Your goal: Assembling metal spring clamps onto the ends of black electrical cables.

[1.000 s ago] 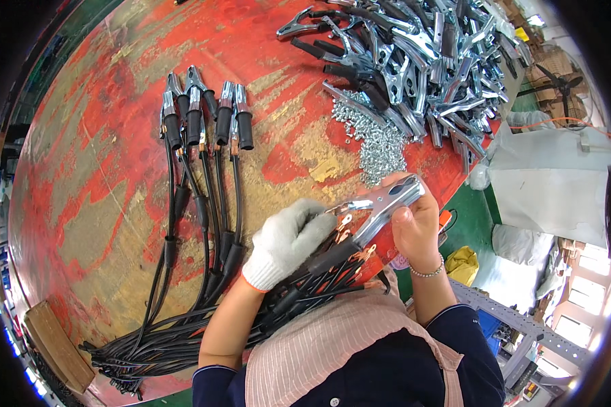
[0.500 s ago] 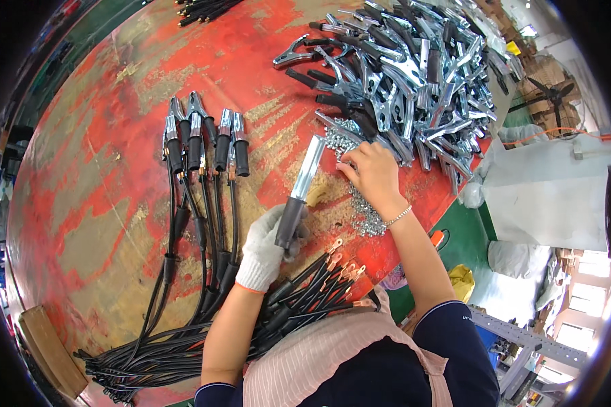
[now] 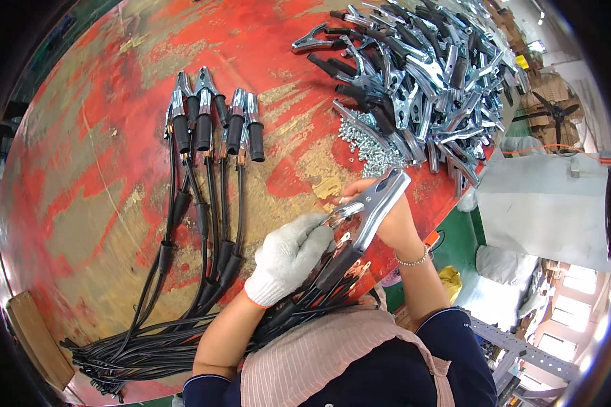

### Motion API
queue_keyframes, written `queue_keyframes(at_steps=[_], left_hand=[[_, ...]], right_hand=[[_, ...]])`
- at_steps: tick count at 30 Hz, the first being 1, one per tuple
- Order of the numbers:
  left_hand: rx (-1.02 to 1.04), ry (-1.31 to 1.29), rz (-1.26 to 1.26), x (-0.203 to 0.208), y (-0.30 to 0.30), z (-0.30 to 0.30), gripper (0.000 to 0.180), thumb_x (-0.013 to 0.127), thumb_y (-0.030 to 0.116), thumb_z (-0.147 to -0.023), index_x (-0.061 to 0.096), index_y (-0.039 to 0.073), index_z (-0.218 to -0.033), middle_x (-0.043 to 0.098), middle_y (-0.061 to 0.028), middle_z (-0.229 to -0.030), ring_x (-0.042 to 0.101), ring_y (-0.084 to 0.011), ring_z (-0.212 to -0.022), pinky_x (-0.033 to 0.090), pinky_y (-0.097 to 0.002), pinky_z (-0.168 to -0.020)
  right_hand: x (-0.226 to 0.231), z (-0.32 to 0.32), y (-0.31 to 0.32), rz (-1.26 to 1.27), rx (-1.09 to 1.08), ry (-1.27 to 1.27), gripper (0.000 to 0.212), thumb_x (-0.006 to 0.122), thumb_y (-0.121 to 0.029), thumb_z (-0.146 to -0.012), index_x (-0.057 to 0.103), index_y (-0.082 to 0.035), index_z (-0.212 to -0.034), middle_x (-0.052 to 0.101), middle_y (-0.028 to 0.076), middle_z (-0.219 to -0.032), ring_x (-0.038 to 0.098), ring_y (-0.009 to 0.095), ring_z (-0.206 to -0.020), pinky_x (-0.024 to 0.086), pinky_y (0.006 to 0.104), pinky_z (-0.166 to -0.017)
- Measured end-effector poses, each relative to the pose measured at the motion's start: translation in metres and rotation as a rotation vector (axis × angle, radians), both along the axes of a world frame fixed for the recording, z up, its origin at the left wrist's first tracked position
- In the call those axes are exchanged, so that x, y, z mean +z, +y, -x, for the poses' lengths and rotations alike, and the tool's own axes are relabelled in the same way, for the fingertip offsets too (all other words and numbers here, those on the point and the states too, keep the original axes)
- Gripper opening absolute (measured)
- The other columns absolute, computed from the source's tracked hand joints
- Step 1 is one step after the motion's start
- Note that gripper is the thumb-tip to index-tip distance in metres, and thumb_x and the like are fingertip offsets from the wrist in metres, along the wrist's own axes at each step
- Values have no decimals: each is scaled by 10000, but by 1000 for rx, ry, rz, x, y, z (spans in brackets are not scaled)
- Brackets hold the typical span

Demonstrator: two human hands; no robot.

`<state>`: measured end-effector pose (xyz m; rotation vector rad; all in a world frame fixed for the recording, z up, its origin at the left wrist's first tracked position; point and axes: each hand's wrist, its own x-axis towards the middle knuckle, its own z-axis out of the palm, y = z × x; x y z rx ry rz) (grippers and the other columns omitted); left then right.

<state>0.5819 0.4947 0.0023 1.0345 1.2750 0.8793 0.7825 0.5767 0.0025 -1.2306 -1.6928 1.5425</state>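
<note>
A silver spring clamp (image 3: 377, 211) with black handle grips is held over the near part of the table, tilted, its jaws toward the upper right. My left hand (image 3: 293, 254), in a white knit glove, is closed on the clamp's handle side. Bare, my right hand (image 3: 392, 227) is behind the clamp with fingers bent near its side; its fingertips are partly hidden, and what they pinch is not visible. Just below lie black cables with copper ring lugs (image 3: 354, 270). Small silver screws (image 3: 370, 150) are heaped beyond my right hand.
A large pile of clamps (image 3: 421, 81) covers the far right of the table (image 3: 68, 169). Several clamps fixed to cables (image 3: 214, 122) lie left of centre. Bundled black cables (image 3: 142, 353) run along the near edge, by a brown cardboard piece (image 3: 41, 339).
My right hand has come back from the screw heap to the clamp. My left hand has turned the clamp over to the right, its jaws now pointing upper right. The view has shifted slightly.
</note>
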Motion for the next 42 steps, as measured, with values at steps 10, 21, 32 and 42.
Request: queue_keyframes(at_steps=[10, 21, 32, 42], left_hand=[[-75, 48, -21, -6, -3, 1, 256, 561, 181, -956, 643, -4, -1114, 664, -64, -820, 602, -104, -739, 489, -263, -678], [-81, 23, -79, -7, -7, 2, 294, 547, 254, -951, 630, 41, -1137, 674, -121, -821, 654, -207, -746, 509, -326, -729], [-113, 412, -308, 1, -8, -3, 380, 605, 170, -908, 553, 21, -1254, 685, -93, -790, 659, -191, -648, 518, -324, -588], [319, -400, 133, -28, 2, 6, 378, 513, 236, -984, 499, 32, -1301, 650, -108, -805, 623, -169, -545, 501, -299, -504]], right_hand=[[-11, 4, -22, 194, -90, 290, 240, 706, -127, -875, 623, 33, -1033, 647, 70, -971, 651, 147, -856, 538, 280, -725], [-21, 0, -34, 284, -130, 296, 219, 633, -5, -884, 596, -21, -1100, 664, 70, -971, 648, 154, -837, 532, 293, -725], [-20, -4, -35, 439, -279, 378, 402, 502, -341, -1003, 664, 23, -948, 663, 79, -896, 625, 166, -793, 496, 309, -714], [-33, -7, 54, -984, -35, -835, 147, 742, -284, -784, 717, -152, -843, 617, 19, -845, 595, 232, -812, 455, 369, -720]])
